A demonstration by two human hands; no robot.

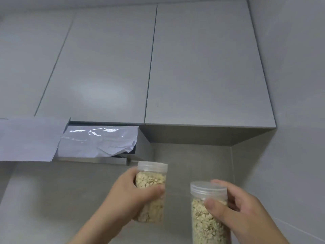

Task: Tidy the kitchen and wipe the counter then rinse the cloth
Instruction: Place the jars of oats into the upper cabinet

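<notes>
Two clear jars of oats held up below closed grey wall cabinets (202,67), left jar (151,191) gripped around its middle by the left hand (130,194), right jar (209,213) clasped below its lid by the right hand (237,210), plastic-wrapped range hood (96,141) at left

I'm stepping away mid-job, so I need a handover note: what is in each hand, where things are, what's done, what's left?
Left hand grips one lidded jar of oats; right hand grips a second jar.
Both are held up below the wall cabinets, whose doors are shut.
Done: both jars picked up.
Left: open a cabinet and probably shelve the jars, then wipe the counter and rinse the cloth; neither is in view.
</notes>
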